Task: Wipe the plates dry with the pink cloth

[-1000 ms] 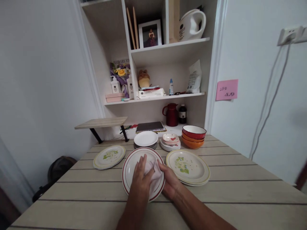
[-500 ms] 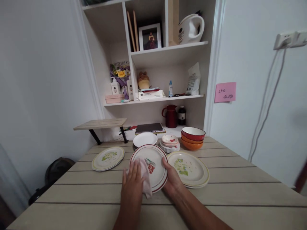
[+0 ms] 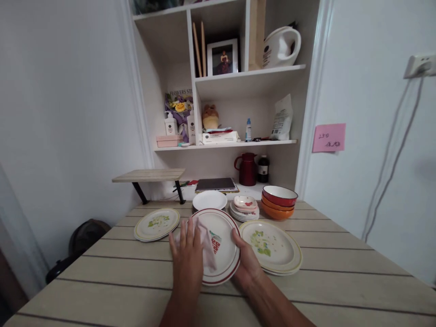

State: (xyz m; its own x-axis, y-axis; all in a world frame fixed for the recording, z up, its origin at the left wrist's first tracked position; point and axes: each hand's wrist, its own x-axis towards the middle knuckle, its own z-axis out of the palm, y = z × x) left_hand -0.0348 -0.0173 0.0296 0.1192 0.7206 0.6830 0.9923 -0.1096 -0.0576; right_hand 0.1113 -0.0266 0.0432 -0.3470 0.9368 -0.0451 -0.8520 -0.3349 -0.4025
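A red-rimmed plate with a red and green print is held tilted over the front middle of the worktop; whether its lower edge touches the boards I cannot tell. The right hand grips its right side, thumb on the upper face and fingers beneath. A pale pink cloth lies against the plate's left part, under the left hand, whose fingers are stretched out and slightly spread over it. Just right of the plate is a stack of yellow-rimmed plates with a leafy print; a similar leaf-patterned pair sits to the left. Behind the held plate are white plates, then, to their right, small plates topped by little dishes, and nested bowls, red above orange. Farther back, a small raised stand is at the left, while a dark red jug and a dark bottle stand beneath the wall shelves.
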